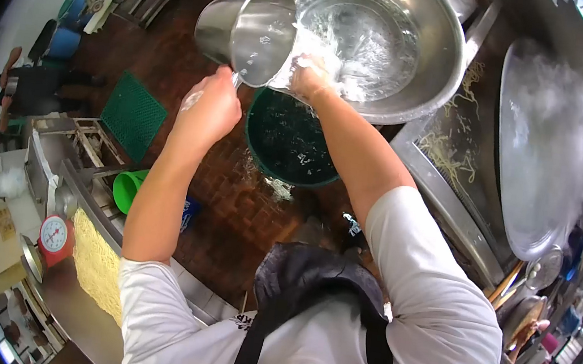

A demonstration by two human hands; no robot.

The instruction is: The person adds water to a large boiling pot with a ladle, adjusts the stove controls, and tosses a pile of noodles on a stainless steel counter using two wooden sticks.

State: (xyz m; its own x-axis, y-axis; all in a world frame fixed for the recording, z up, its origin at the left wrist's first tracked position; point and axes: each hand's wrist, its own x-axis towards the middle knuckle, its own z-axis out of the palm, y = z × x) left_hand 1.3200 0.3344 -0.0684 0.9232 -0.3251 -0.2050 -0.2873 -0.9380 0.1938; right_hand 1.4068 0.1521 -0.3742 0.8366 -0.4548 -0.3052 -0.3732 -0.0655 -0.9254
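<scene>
My left hand (212, 105) is wrapped round the handle of a large metal dipper (216, 27), which is tipped on its side with its mouth toward the big steel basin (447, 52). White, foamy water splashes between the dipper's mouth and the basin. In that splash, at the basin's near rim, is my right hand (312, 77); water and blur hide its fingers. Rippling clear water covers the basin's bottom. Below both hands stands a dark green tub (257, 138) with dark water inside.
To the right, a steaming round metal lid or pan (528, 153) stands beside a steel counter (437, 178) strewn with noodle strands. At left are a red scale (56, 233), a slab of yellow noodles (96, 260) and a bright green bucket (127, 189). Another person (23, 87) stands far left.
</scene>
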